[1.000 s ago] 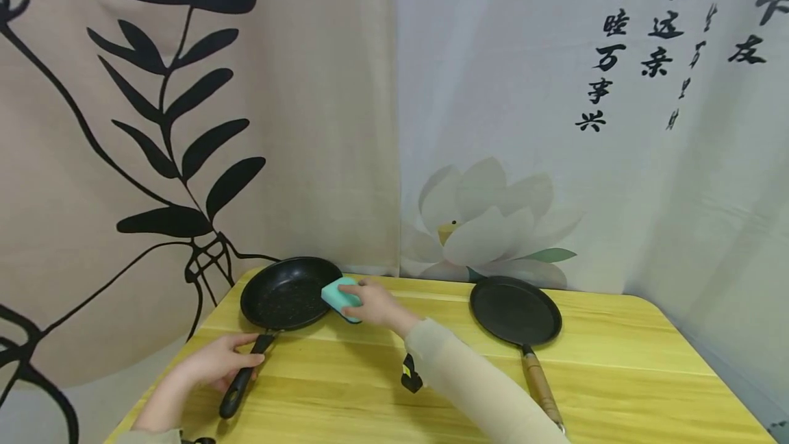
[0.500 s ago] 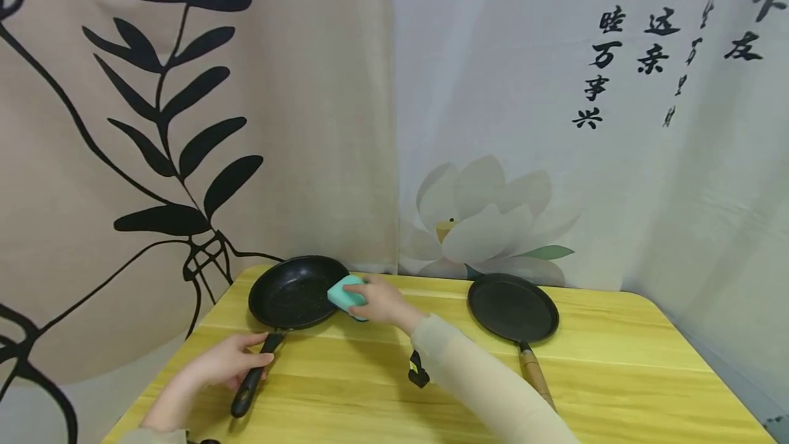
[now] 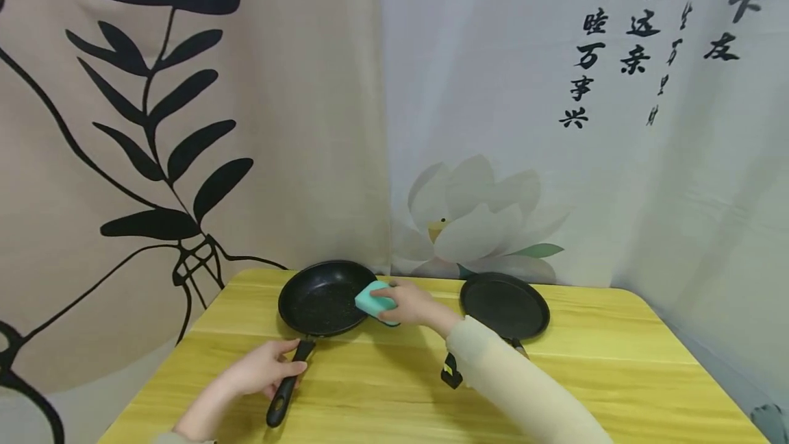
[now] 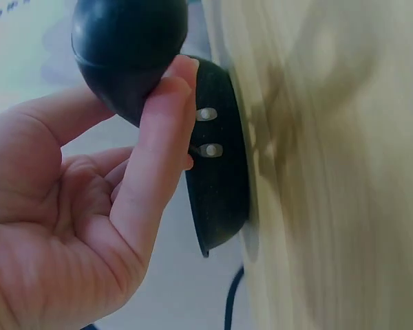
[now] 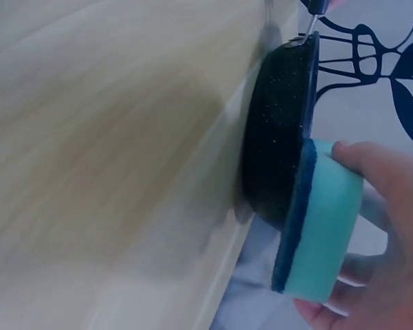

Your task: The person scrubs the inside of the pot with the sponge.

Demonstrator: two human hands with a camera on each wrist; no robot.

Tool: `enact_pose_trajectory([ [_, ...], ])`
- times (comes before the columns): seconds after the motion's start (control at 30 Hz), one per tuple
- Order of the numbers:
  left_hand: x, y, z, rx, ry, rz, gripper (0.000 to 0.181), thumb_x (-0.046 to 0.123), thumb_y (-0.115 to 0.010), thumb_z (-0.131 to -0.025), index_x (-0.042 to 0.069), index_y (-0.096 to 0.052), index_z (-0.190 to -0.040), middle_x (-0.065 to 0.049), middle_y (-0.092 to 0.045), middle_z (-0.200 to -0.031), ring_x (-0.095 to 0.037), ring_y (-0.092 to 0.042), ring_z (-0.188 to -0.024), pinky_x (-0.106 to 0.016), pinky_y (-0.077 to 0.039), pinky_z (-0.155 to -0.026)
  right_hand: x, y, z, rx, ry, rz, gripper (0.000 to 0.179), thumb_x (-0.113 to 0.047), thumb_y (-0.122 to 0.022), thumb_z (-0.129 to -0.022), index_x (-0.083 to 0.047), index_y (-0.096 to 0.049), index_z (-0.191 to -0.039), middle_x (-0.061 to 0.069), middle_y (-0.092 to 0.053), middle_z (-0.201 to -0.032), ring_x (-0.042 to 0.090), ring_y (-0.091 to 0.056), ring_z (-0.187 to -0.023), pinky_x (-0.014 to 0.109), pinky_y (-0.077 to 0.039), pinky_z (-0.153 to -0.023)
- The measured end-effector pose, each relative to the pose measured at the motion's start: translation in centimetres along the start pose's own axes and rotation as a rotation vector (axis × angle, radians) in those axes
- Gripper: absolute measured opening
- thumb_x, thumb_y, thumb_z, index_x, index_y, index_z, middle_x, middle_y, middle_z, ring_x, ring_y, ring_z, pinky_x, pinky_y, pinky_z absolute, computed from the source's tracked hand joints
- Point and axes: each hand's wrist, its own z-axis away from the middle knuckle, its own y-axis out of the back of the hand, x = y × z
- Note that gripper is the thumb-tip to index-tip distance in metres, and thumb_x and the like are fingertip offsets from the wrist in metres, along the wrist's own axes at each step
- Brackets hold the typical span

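A black frying pan sits at the back left of the wooden table, its handle pointing toward me. My left hand pinches that black handle between thumb and fingers; the left wrist view shows the grip close up, with the pan's riveted side behind. In my right hand is a teal sponge with a dark scouring layer. The right wrist view has the sponge held by thumb and fingers, its dark face against the outer side of the pan near the rim.
A flat black pan stands at the back right, its wooden handle mostly hidden by my right sleeve. The wooden table reaches back to a curtain with printed leaves, a flower and writing.
The frying pan, both hands and the sponge have shifted to the right together across the table. My right forearm now covers most of the flat pan's handle.
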Motion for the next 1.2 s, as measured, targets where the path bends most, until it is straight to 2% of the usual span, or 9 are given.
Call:
enact_pose_trajectory([
  [0.27, 1.8, -3.5, -1.6, -0.024, -0.049, 0.022, 0.068, 0.016, -0.061, -0.097, -0.024, -0.026, -0.138, -0.011, -0.067, -0.077, -0.017, -0.062, -0.056, -0.036, -0.055, -0.048, 2.5, 1.8, 3.7, -0.019, -0.008, -0.022, 0.049, -0.034, -0.065, -0.093, -0.022, -0.056, -0.14, 0.021, -0.043, -0.142, 0.032, -0.051, -0.12, 0.043, -0.047, -0.09],
  [0.5, 3.6, -6.1, -3.1, -0.03, -0.076, 0.024, 0.071, 0.016, -0.063, -0.096, -0.026, -0.024, -0.138, -0.011, -0.068, -0.078, -0.022, -0.066, -0.063, -0.045, -0.057, -0.054, 4.9, 2.8, 6.0, -0.008, -0.017, -0.032, 0.048, -0.031, -0.066, -0.092, -0.021, -0.058, -0.138, 0.018, -0.046, -0.14, 0.03, -0.053, -0.118, 0.043, -0.048, -0.089],
  [0.7, 4.5, -8.2, -4.5, -0.049, -0.087, 0.058, 0.073, 0.016, -0.064, -0.095, -0.026, -0.023, -0.139, -0.01, -0.068, -0.078, -0.022, -0.066, -0.059, -0.043, -0.057, -0.053, 6.4, 3.7, 7.7, -0.009, -0.053, -0.068, 0.047, -0.026, -0.067, -0.091, -0.019, -0.059, -0.136, 0.022, -0.044, -0.141, 0.038, -0.047, -0.124, 0.048, -0.046, -0.092],
  [1.0, 5.7, -10.6, -6.0, -0.073, -0.109, 0.138, 0.076, 0.015, -0.064, -0.094, -0.026, -0.018, -0.14, -0.008, -0.066, -0.078, -0.02, -0.064, -0.059, -0.04, -0.058, -0.054, 8.4, 4.2, 8.5, -0.007, -0.088, -0.069, 0.048, -0.022, -0.067, -0.09, -0.017, -0.059, -0.137, 0.022, -0.045, -0.14, 0.038, -0.046, -0.125, 0.047, -0.046, -0.092],
  [1.2, 6.0, -11.2, -6.7, -0.053, -0.111, 0.14, 0.075, 0.014, -0.065, -0.094, -0.026, -0.02, -0.139, -0.008, -0.066, -0.078, -0.02, -0.065, -0.059, -0.039, -0.058, -0.054, 9.1, 4.4, 8.6, -0.005, -0.123, -0.069, 0.049, -0.023, -0.067, -0.089, -0.018, -0.059, -0.137, 0.022, -0.045, -0.139, 0.04, -0.045, -0.124, 0.05, -0.045, -0.094],
])
